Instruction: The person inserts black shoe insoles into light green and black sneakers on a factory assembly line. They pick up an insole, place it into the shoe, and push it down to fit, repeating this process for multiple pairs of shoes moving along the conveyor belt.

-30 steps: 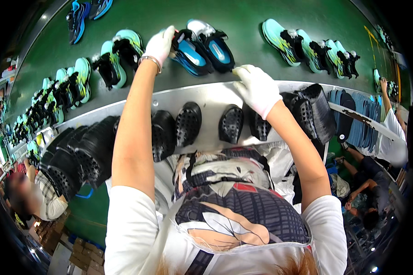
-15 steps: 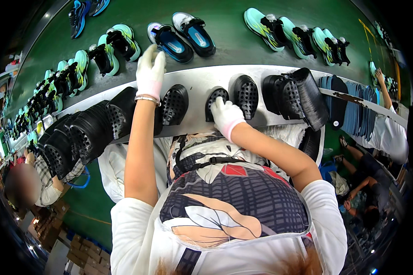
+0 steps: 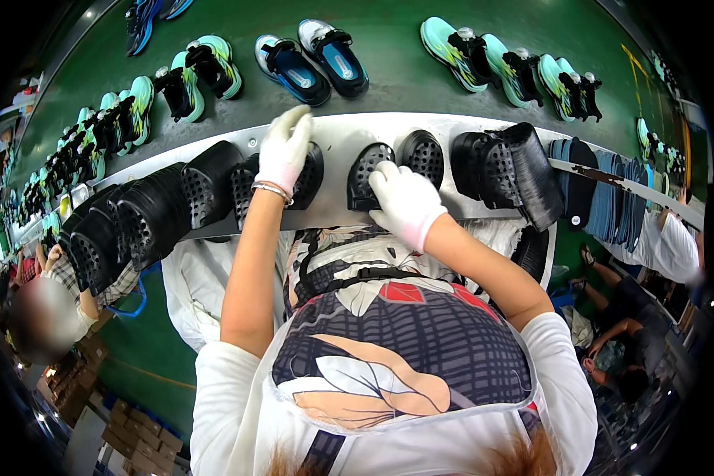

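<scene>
On the near silvery bench (image 3: pixel 335 190), the holed black shell (image 3: pixel 363 176) against the right hand (image 3: pixel 408 205), whose finger grip cannot be told, could knock the neighbouring shell (image 3: pixel 422 154) rightward if dragged sideways, while the left hand (image 3: pixel 284 149) hangs with fingers loosely apart.

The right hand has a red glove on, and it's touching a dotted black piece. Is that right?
Not quite: the glove on the right hand is white, not red, as the head view shows. The rest is right: the hand is touching a dotted black piece.
</scene>
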The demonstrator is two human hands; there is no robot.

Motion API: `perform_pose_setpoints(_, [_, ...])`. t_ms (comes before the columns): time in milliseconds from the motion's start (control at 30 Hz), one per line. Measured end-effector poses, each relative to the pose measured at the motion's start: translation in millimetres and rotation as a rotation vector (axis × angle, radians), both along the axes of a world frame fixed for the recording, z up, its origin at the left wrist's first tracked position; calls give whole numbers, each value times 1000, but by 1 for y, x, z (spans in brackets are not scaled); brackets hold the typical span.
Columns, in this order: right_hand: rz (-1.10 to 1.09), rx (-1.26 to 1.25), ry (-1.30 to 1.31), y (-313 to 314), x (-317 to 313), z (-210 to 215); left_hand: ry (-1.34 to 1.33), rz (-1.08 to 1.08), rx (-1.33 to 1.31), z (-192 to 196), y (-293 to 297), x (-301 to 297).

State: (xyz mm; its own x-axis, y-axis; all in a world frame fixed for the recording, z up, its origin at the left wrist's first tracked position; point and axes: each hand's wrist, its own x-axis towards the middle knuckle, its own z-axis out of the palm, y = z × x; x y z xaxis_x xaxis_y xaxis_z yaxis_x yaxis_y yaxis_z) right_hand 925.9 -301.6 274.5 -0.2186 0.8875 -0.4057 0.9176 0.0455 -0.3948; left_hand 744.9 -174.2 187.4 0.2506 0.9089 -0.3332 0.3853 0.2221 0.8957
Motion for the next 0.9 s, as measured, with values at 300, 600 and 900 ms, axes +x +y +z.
perform_pose_setpoints(300, [-90,314,549,38,-5,17,-848,27,-787,38,2,17])
perform_pose_setpoints(600, [-334,38,374,78,-38,-9,-677,492,-441,20,29,22])
perform_pose_setpoints(900, [-190,123,-25,156,-18,-33,-291,346,-196,-65,73,2])
